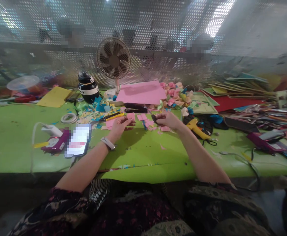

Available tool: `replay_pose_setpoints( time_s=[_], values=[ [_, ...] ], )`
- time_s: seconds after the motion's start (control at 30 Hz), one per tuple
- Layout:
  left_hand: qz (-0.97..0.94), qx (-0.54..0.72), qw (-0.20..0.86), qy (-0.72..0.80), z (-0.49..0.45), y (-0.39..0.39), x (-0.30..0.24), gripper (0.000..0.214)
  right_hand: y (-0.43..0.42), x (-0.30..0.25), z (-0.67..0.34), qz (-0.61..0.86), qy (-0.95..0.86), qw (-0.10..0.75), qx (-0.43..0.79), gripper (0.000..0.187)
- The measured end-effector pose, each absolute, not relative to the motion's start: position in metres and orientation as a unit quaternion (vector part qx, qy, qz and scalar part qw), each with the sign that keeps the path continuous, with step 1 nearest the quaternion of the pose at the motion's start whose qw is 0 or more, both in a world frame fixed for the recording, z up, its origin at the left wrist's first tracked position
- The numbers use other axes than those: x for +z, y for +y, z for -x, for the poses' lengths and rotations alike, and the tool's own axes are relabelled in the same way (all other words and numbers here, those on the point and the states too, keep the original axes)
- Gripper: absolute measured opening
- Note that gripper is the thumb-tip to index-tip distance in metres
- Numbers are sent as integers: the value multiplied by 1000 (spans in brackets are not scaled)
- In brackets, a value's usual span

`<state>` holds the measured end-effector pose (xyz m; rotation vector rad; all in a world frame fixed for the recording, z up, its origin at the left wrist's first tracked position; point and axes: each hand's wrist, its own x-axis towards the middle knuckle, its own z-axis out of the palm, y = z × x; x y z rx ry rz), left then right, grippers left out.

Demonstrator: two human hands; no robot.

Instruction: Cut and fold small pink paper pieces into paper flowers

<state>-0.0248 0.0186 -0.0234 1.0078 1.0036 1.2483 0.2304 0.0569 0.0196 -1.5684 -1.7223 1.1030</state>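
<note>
Above the middle of the green table, my left hand (120, 126) pinches a small piece of pink paper (131, 116) between thumb and fingers. A white band circles that wrist. My right hand (167, 119) is closed on a small black-handled tool (154, 118) with a thin end pointing up and left; its exact kind is unclear. The hands are apart. Between and around them lie small pink paper pieces (141, 117). A black stapler (135, 108) rests just beyond them. Left of it is a yellow and black cutter (114, 116).
Behind stand a small fan (114, 59), a black bottle (88, 90) and a large pink sheet (140, 92). Paper flowers (173, 93) are heaped beside it. A lit phone (78, 140) lies left; a yellow glue gun (198, 129) lies right. Paper stacks (241, 90) fill the right back.
</note>
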Motion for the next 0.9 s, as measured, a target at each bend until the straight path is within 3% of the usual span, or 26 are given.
replay_pose_setpoints(
  time_s=[0.17, 0.4, 0.6, 0.9],
  values=[
    [-398, 548, 604, 420, 22, 15, -18, 38, 42, 18, -214, 471, -598, 314, 568, 20],
    [-386, 584, 598, 390, 19, 8, -11, 49, 25, 6, -195, 451, -628, 303, 557, 52],
    [-391, 585, 605, 372, 16, 7, -11, 47, 15, 12, -187, 470, -665, 244, 527, 53],
    [-405, 571, 614, 365, 14, 5, -12, 46, 12, 14, -186, 455, -664, 252, 537, 58]
  ],
)
